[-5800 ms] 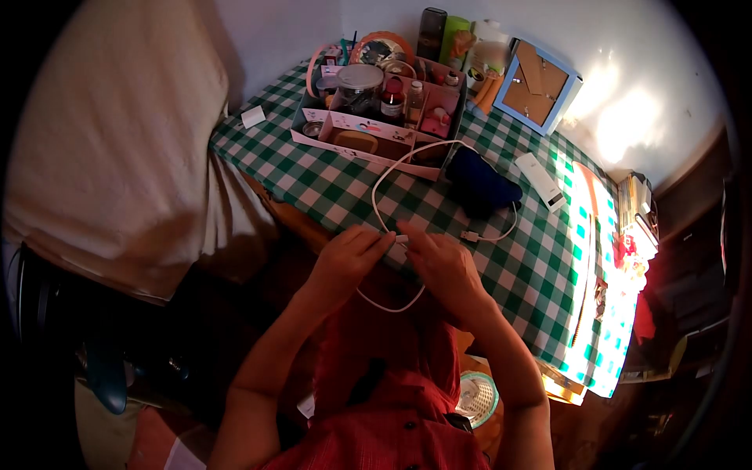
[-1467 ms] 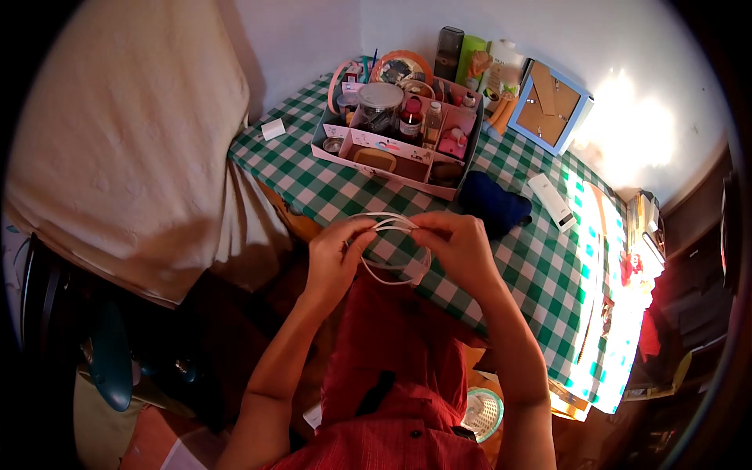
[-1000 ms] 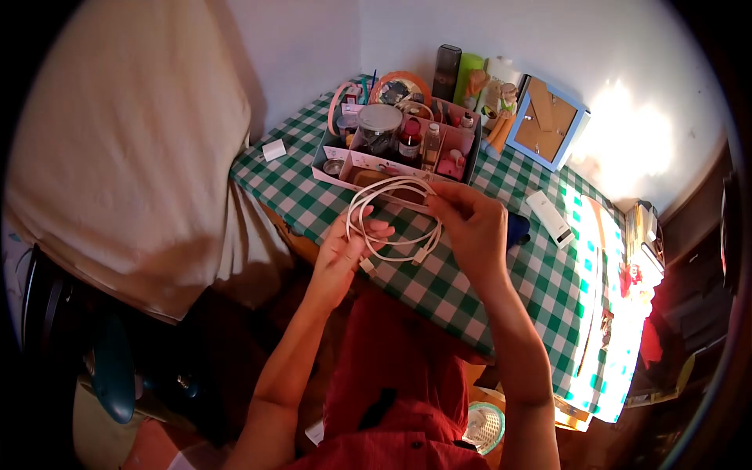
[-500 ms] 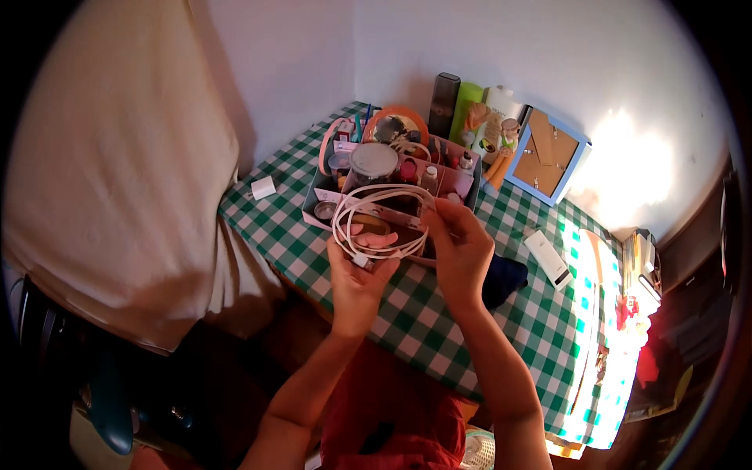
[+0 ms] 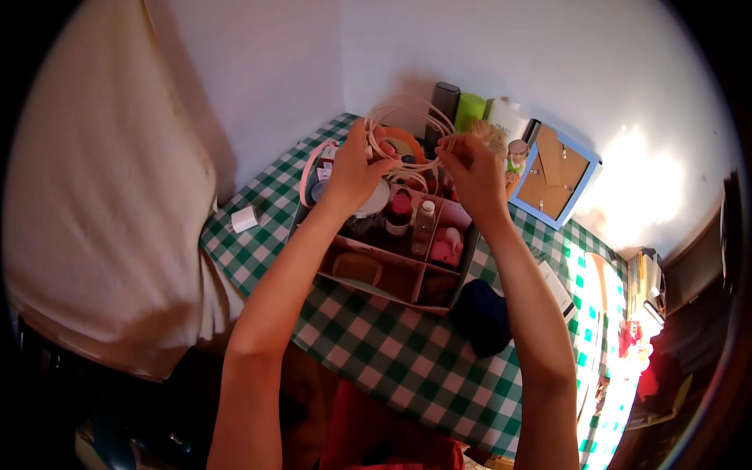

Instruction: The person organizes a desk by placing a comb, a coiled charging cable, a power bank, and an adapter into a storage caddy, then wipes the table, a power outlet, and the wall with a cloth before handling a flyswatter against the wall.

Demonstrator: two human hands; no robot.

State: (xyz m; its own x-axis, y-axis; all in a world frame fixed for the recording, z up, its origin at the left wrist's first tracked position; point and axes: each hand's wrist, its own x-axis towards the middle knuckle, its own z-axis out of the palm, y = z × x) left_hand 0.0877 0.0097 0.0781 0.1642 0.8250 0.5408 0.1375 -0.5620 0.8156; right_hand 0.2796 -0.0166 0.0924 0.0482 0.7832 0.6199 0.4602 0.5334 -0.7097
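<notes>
A coiled white cable (image 5: 407,105) is held up between my two hands, above the back of the pink divided organizer box (image 5: 376,258). On the coil's left side, my left hand (image 5: 359,164) has its fingers curled around the loops. My right hand (image 5: 471,168) pinches the coil's right side between thumb and fingers. Below the hands, the box holds a lidded jar (image 5: 373,200), a red-capped bottle (image 5: 399,213), a clear bottle (image 5: 423,227) and a pink item (image 5: 446,247). The orange-rimmed round item (image 5: 407,143) shows behind the coil.
The green checkered table (image 5: 392,345) carries a white adapter (image 5: 244,219) at left, a dark blue cloth (image 5: 481,317) and a white device (image 5: 558,291) partly behind my right arm. Behind stand a dark bottle (image 5: 443,110), a green container (image 5: 470,111), a white bottle (image 5: 506,117) and a blue frame (image 5: 556,174).
The loose cable has become a coil. Both hands have lifted it forward from the table's near edge to over the back of the box. The camera view has shifted.
</notes>
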